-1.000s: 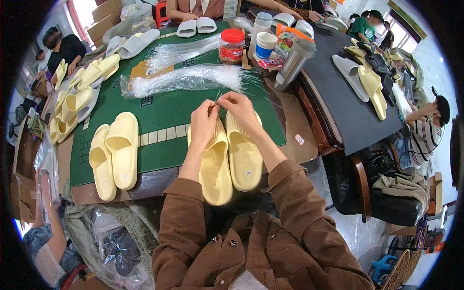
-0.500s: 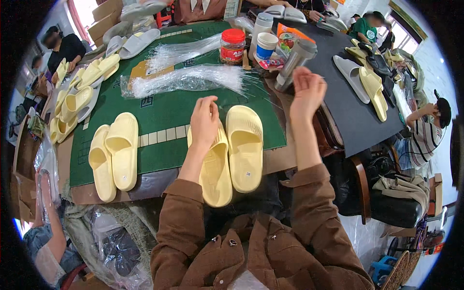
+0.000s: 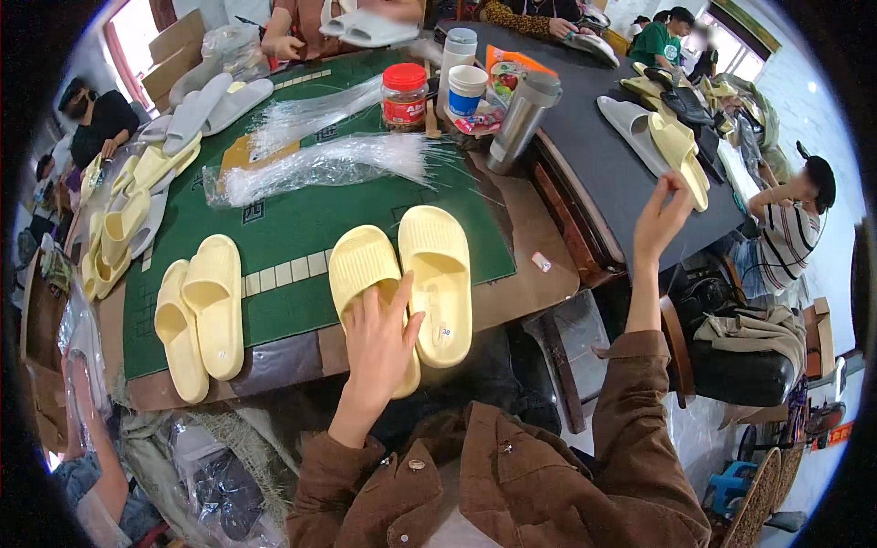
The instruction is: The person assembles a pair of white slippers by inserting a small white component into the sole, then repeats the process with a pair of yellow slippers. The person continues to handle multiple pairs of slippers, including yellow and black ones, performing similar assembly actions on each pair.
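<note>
A pair of pale yellow slide slippers lies at the table's near edge, toes pointing away. My left hand [image 3: 376, 340] rests over the footbed of the left slipper [image 3: 364, 260], its fingers spread and pointing into the opening under the strap. Its index finger and thumb reach the inner edge of the right slipper [image 3: 437, 247]. Away to the right, my right hand [image 3: 660, 224] is raised near the dark table, fingers bent together at the tips. Whatever it may pinch is too small to make out. Another yellow pair [image 3: 212, 301] lies to the left.
Bundles of clear plastic ties [image 3: 320, 166] lie on the green mat [image 3: 292, 219]. Behind them stand a red-lidded jar [image 3: 404, 99], a paper cup [image 3: 467, 89] and a steel tumbler [image 3: 525, 123]. More slippers [image 3: 123, 224] pile up at left. Other people work around the tables.
My left hand has come down and nearer onto the left slipper. My right hand has swung right, away from the tumbler. The view has shifted; a person's hands with grey slippers show at the far side.
</note>
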{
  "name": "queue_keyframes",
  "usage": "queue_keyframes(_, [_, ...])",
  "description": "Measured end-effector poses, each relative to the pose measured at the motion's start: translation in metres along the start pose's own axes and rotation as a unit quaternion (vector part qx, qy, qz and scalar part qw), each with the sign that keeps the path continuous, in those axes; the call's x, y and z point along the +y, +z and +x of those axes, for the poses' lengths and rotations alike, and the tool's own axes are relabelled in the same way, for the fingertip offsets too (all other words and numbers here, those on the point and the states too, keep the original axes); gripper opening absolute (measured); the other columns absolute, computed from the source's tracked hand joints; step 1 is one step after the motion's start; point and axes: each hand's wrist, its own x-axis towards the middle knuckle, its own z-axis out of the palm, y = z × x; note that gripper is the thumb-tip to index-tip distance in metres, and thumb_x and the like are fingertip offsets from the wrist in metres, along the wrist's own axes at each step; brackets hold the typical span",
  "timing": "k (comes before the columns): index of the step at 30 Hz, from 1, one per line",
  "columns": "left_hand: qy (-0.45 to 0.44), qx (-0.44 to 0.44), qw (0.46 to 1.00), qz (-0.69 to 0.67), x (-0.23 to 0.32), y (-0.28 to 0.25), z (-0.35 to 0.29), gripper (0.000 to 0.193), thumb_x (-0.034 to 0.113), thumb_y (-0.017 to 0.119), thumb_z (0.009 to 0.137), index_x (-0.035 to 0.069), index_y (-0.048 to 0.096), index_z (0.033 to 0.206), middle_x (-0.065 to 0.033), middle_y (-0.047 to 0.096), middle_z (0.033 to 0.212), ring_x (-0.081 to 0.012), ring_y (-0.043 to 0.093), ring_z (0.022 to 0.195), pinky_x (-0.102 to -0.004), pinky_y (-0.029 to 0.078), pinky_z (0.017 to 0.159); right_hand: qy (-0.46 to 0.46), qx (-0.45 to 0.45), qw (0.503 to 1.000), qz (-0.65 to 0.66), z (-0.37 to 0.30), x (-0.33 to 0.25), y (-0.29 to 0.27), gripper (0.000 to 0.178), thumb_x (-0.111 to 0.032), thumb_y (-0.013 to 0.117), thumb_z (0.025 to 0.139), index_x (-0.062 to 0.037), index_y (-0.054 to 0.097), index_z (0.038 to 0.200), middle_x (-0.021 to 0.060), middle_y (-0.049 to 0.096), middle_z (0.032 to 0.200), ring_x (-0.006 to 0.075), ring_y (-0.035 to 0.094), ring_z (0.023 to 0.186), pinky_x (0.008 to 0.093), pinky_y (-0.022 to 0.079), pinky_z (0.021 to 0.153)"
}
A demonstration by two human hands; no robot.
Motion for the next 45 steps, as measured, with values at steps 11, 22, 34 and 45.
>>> queue_keyframes(11, [-0.003,-0.031,0.997,0.064,0.002,0.03,0.005,0.053,0.028,0.06,0.088,0.007,0.047,0.135,-0.0208,0.051,0.113,-0.0361,0.046,0.109,-0.0446,0.037,0.09,0.074,-0.329,0.941,0.017,-0.037,0.041,0.028,0.011,-0.007,0.055,0.088,-0.0002,0.062,0.092,0.0165,0.063,0.095,0.0349,0.059,0.089,0.0413,0.046,0.079])
queue_keyframes(22, [-0.03,0.077,0.995,0.06,-0.069,0.025,0.001,0.042,0.005,0.053,0.08,0.001,0.054,0.122,-0.0225,0.053,0.107,-0.0378,0.051,0.102,-0.046,0.041,0.092,0.078,-0.351,0.932,0.044,-0.044,0.065,0.024,0.015,-0.012,0.05,0.096,-0.0006,0.057,0.103,0.0139,0.06,0.095,0.0259,0.059,0.088,0.0334,0.046,0.078])
queue_keyframes(34, [-0.205,0.062,0.965,0.155,-0.181,-0.048,-0.036,0.05,-0.001,0.05,0.079,0.011,0.056,0.127,-0.0202,0.057,0.101,-0.0369,0.057,0.096,-0.0443,0.047,0.084,0.095,-0.334,0.936,0.047,-0.044,0.056,0.018,0.014,-0.011,0.051,0.095,0.0007,0.057,0.099,0.0141,0.06,0.093,0.0243,0.058,0.084,0.0327,0.045,0.076])
queue_keyframes(45, [-0.103,0.088,0.969,0.207,-0.455,-0.133,-0.114,0.048,-0.003,0.046,0.084,0.003,0.051,0.131,-0.0256,0.056,0.121,-0.04,0.053,0.11,-0.0406,0.044,0.094,0.25,-0.263,0.908,0.21,-0.04,0.062,0.033,0.013,-0.012,0.06,0.091,-0.0009,0.063,0.098,0.006,0.067,0.088,0.0104,0.059,0.081,0.0252,0.047,0.073])
